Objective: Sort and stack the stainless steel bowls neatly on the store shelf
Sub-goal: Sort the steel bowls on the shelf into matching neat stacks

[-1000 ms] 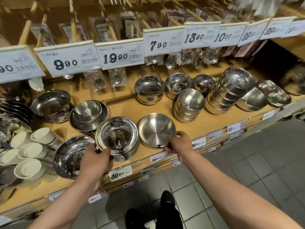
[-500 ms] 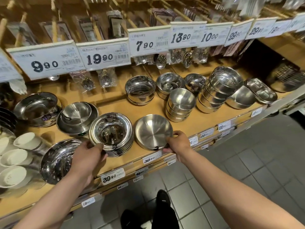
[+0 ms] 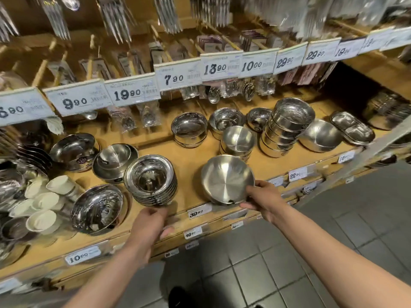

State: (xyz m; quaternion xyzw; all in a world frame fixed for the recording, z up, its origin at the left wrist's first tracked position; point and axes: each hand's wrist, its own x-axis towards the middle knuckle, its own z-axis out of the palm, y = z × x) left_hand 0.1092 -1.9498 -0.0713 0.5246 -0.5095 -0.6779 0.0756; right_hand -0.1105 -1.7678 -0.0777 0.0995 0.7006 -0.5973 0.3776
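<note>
The right hand point(image 3: 263, 201) grips the near rim of a matte steel bowl point(image 3: 226, 178), thumb below the rim and fingers curled over its edge; the bowl is tilted toward the camera at the front edge of the wooden shelf point(image 3: 191, 156), centre right of the frame. The left hand point(image 3: 148, 227) sits just below and in front of a stack of shiny rimmed bowls point(image 3: 151, 181); its fingertips are at the base of the stack, and contact cannot be confirmed. Its fingers are loosely bent and hold nothing.

A small bowl is nested inside a wider one point(image 3: 114, 161), left of the stack. A tall leaning stack of deep bowls point(image 3: 287, 127) stands at centre right, with a shorter stack point(image 3: 238, 141) in front of it. White cups point(image 3: 42, 218) are clustered at lower left, beside a large shiny bowl point(image 3: 96, 210). Price tags point(image 3: 77, 100) line the rail above.

Compared with half a second ago, the left hand has come off the rim of the shiny stack and dropped toward the shelf edge. The right hand keeps its hold on the matte bowl, which now lies farther from the stack.
</note>
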